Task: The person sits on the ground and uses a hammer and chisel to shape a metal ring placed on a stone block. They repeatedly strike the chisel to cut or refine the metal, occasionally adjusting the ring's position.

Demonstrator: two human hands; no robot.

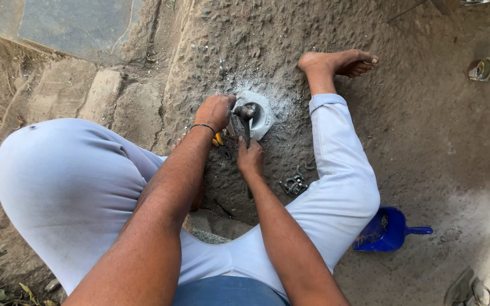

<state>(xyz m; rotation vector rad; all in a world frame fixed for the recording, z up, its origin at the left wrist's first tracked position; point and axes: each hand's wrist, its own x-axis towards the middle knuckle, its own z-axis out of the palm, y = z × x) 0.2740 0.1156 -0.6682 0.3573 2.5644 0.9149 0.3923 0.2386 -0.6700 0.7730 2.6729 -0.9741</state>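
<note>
Left hand: the left hand (215, 110) is in the centre of the frame, its grip closed on something small at the edge of the round metal block (260, 113); what it holds is hidden by the fingers.
Right hand: the right hand (250, 157), just below the block, has its grip clamped on the handle of the hammer (247, 113), whose dark head rests on the block.
Block: it lies on the bare soil ground (426, 141), between the person's legs.
Progress: pale dust around the block suggests that some hammering is done; how much is left I cannot tell.
Nearby: a yellow-handled tool (218, 139) is under the left wrist, a heap of small dark metal pieces (294, 184) beside the right forearm.
Packages and labels: none visible; only a blue plastic scoop (389, 229) at lower right.
</note>
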